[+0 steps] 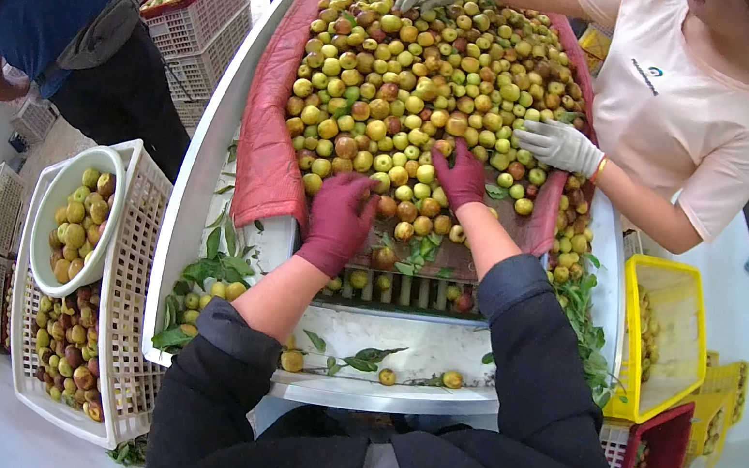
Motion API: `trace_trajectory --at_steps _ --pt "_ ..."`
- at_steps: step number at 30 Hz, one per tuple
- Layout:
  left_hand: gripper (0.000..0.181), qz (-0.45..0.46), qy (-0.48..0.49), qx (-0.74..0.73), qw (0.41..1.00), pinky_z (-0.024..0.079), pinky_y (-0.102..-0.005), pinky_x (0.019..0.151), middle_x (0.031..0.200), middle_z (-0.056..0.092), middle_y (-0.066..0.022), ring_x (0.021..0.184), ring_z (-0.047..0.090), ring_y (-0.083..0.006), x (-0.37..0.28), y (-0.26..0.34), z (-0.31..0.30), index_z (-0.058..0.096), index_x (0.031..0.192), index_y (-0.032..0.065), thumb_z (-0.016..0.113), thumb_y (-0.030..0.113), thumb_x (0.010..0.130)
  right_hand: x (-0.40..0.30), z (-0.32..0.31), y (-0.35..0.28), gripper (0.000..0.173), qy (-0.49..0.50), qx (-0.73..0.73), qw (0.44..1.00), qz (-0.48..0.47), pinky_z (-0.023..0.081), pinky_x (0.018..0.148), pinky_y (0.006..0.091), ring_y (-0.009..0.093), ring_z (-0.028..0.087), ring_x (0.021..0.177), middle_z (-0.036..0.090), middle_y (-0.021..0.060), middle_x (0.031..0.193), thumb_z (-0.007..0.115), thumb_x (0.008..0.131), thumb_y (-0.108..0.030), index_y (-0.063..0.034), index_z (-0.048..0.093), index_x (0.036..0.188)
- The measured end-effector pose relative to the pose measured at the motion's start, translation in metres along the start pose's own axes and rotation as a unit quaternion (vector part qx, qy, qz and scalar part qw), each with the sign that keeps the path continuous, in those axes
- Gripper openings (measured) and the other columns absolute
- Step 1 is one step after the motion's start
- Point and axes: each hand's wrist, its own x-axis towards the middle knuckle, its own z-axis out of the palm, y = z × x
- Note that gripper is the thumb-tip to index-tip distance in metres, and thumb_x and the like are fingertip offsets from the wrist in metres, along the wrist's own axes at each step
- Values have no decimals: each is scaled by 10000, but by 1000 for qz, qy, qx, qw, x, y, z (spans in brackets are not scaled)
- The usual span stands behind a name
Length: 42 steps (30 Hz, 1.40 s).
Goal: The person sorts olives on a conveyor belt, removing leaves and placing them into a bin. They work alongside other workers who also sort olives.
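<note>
A large heap of green and reddish-brown jujube-like fruits (pixel 397 91) covers the sorting table, between padded red cloth edges (pixel 276 145). My left hand (pixel 341 220), in a maroon glove, lies at the heap's near left edge, its fingers bent over the fruits; whether it grips one is hidden. Farther right, my right hand (pixel 461 176), gloved alike, reaches among the fruits with thumb and fingers apart, touching a fruit between them; a firm grip cannot be told. Below the hands, a few fruits and green leaves (pixel 421 252) rest on the brown sheet above a slotted grate (pixel 409 291).
A co-worker's white-gloved hands (pixel 556 145) work on the heap's right side. Leaves and fruits lie in the white metal trough (pixel 403 334). At left, a white basin (pixel 112 233) of fruits sits on a plastic crate (pixel 129 298); a yellow crate (pixel 677 341) stands at right. Another person stands upper left.
</note>
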Motion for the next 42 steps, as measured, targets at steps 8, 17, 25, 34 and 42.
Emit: trace_trajectory --at_steps 8,17,25,34,42 --pt "545 -48 109 6 993 291 -449 1088 1361 421 -267 1297 368 -419 12 -44 15 451 1340 50 640 220 858 -2 31 -66 550 -108 183 972 -96 500 858 415 343 632 972 650 108 1133 619 766 -603 -285 591 1214" --pt "530 -106 -3 24 994 318 -458 1070 1348 423 -308 1289 369 -449 11 -51 16 491 1312 58 626 314 868 -62 0 -66 432 -224 151 914 -304 459 868 399 318 609 921 660 113 1039 607 820 -487 -140 680 1067" --pt "340 -77 -123 -66 987 500 -426 822 940 663 -183 910 623 -373 -10 -28 11 629 1112 81 654 223 805 -60 -77 -59 242 -509 281 803 -134 497 835 292 113 635 872 707 49 951 633 901 -269 -82 702 1039" --pt "226 44 -329 -75 940 498 -416 805 1022 665 -183 938 621 -366 -12 7 6 701 970 72 631 235 830 26 41 -170 317 -156 90 923 -341 385 996 457 331 536 1122 595 155 1140 596 718 -201 -133 674 1018" --pt "299 -30 -376 -139 916 414 -385 985 1192 616 -138 1110 561 -302 -14 17 -3 611 1142 68 586 205 877 29 71 -222 431 -285 -190 909 -238 201 994 727 339 348 1328 512 55 1364 399 899 -364 -176 621 1218"
